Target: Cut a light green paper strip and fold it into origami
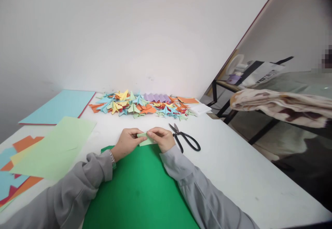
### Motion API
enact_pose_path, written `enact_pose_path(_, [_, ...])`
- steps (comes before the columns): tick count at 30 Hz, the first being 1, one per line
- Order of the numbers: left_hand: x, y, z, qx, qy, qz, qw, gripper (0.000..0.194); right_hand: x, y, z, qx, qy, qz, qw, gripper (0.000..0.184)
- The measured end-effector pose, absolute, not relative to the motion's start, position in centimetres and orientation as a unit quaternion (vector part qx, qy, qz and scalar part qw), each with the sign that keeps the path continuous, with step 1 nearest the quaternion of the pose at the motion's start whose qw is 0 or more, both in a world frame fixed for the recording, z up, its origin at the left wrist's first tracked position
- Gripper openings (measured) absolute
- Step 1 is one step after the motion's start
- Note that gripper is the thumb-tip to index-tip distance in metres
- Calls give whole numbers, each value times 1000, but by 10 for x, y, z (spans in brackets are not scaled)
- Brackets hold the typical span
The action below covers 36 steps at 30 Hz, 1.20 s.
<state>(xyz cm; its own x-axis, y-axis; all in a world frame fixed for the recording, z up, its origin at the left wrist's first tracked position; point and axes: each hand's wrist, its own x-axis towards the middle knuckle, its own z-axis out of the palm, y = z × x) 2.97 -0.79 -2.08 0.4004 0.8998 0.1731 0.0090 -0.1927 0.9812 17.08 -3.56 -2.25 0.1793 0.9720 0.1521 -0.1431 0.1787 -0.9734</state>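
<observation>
We pinch a small folded pale-green paper (145, 139) between both hands at frame centre: left hand (127, 142) at its 9 o'clock, right hand (163, 139) at 3, fingers of each closed on the paper, just above a dark green sheet (140, 191) on the white bench (233, 167). Black scissors (184, 137) lie just beside the right hand at 3 o'clock; a heap of coloured origami (142, 105) sits at 12, w/ loose paper sheets (55, 146) at 9.

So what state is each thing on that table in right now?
Green slip: folded, pinched by both hands.
Left hand: shut on slip.
Right hand: shut on slip.
Scissors: closed, lying flat.
Paper shapes: folded, piled by the wall.
Green sheet: flat, unfolded.
</observation>
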Motion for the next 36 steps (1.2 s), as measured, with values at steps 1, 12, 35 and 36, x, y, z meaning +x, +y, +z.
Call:
enact_pose_path(1, [29, -7, -21, 643, 356, 417, 535, 17, 170, -34, -23, -455, -450, 454, 620, 16])
enact_pose_path(12, [30, -7, -21, 626, 372, 393, 561, 23, 172, -29, -35, -438, -383, 502, 640, 22])
enact_pose_path(35, [32, -18, -10, 654, 317, 434, 532, 24, 179, -40, -22, -453, -468, 464, 601, 13])
enact_pose_path(36, [31, -18, -10, 657, 315, 434, 530, 23, 179, -40, -22, -454, -471, 461, 600, 14])
